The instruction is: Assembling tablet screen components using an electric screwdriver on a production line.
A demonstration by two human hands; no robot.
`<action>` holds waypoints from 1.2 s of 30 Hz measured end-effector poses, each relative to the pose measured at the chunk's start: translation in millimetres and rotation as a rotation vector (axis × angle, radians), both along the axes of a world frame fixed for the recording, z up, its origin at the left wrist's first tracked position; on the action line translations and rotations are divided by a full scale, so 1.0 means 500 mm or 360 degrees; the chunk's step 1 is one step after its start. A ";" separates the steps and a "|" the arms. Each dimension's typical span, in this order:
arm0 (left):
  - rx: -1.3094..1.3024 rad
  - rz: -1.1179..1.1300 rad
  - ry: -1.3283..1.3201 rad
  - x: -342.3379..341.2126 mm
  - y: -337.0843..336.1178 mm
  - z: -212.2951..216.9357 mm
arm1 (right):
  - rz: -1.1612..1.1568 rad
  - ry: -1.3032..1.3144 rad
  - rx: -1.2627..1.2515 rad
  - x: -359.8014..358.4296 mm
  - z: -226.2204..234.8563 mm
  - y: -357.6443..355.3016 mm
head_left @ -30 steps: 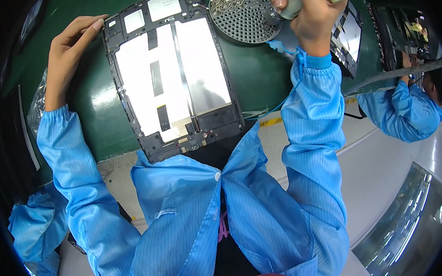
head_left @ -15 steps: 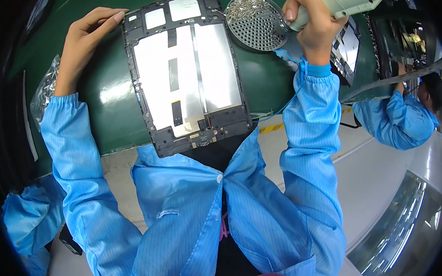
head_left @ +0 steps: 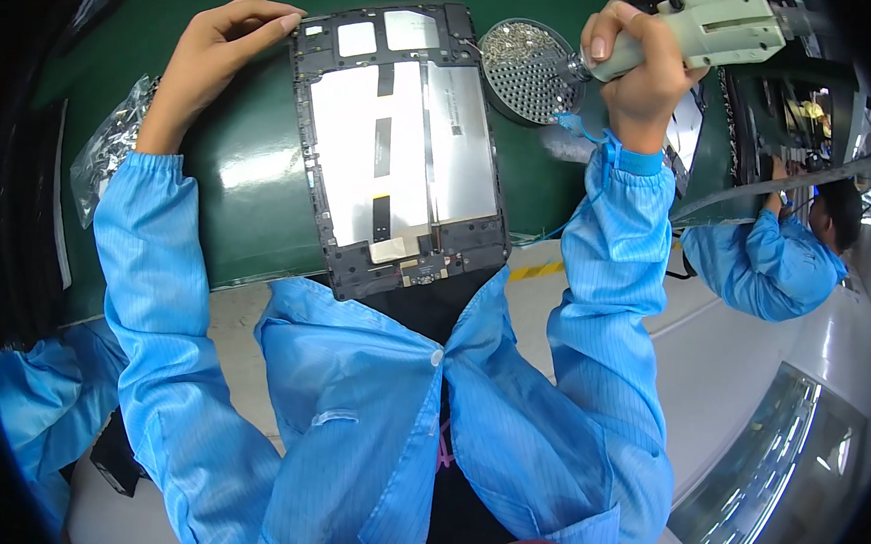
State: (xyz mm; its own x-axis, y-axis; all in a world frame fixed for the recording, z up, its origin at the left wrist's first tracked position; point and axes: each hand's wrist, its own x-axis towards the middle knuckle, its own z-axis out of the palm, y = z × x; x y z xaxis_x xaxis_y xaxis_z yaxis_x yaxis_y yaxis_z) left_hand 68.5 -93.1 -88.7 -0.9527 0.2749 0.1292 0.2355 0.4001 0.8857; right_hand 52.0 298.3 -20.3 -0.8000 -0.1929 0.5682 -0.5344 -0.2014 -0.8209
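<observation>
An opened tablet [head_left: 466, 165] with its back off lies in front of me, silvery battery panels framed in black. Its lower edge sticks out past the table's front edge. My left hand [head_left: 232, 50] pinches the far left corner between thumb and fingers. In my right hand [head_left: 648, 71] is a pale green electric screwdriver [head_left: 719, 33], held sideways and gripped round its narrow front. Its tip points left into a round, perforated screw tray [head_left: 519, 91], where many small silver screws [head_left: 516, 42] are heaped at the far side. Whether a screw sits on the tip is too small to tell.
A clear plastic bag [head_left: 112, 147] of small parts lies left of my left forearm. Behind my right wrist is another opened device [head_left: 687, 123], partly hidden. A grey cable [head_left: 785, 182] runs along the right. A co-worker in blue [head_left: 766, 260] sits farther right.
The whole view has shifted, so tablet, tray and hands appear farther right and lower. My left hand still grips the corner, and the screwdriver tip is still at the tray.
</observation>
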 end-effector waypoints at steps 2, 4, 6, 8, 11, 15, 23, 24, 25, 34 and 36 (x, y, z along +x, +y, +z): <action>0.0018 0.0007 -0.0003 -0.003 -0.003 -0.002 | 0.0159 0.0056 -0.0023 0.011 0.031 -0.068; -0.0034 -0.0069 0.0132 0.007 -0.011 0.001 | -0.0082 -0.0194 -0.0116 0.043 0.074 -0.183; 0.0002 -0.0082 0.0191 0.000 -0.006 -0.005 | -0.0016 -0.0161 -0.0097 0.039 0.088 -0.245; -0.0053 -0.0053 0.0223 -0.004 -0.005 -0.006 | 0.0058 -0.0145 -0.0092 0.025 0.084 -0.305; -0.0098 -0.0063 0.0269 -0.008 0.003 -0.008 | 0.0174 -0.0153 -0.0120 0.003 0.070 -0.375; -0.0065 0.0019 0.0196 0.000 0.006 -0.010 | 0.0275 -0.0139 -0.0085 -0.010 0.046 -0.433; 0.0290 0.0097 -0.0024 0.017 0.010 0.032 | 0.0216 -0.0110 -0.0135 -0.032 -0.008 -0.448; 0.0312 0.0083 -0.0038 0.016 0.015 0.036 | 0.0190 -0.0094 -0.0133 -0.033 -0.007 -0.446; 0.0274 0.0111 -0.0076 0.017 0.021 0.045 | 0.0179 -0.0073 -0.0113 -0.037 -0.006 -0.442; 0.0294 0.0132 -0.0105 0.018 0.019 0.043 | 0.0213 -0.0066 -0.0068 -0.040 -0.008 -0.446; 0.0278 0.0148 -0.0114 0.019 0.020 0.045 | 0.0217 -0.0059 -0.0065 -0.042 -0.010 -0.445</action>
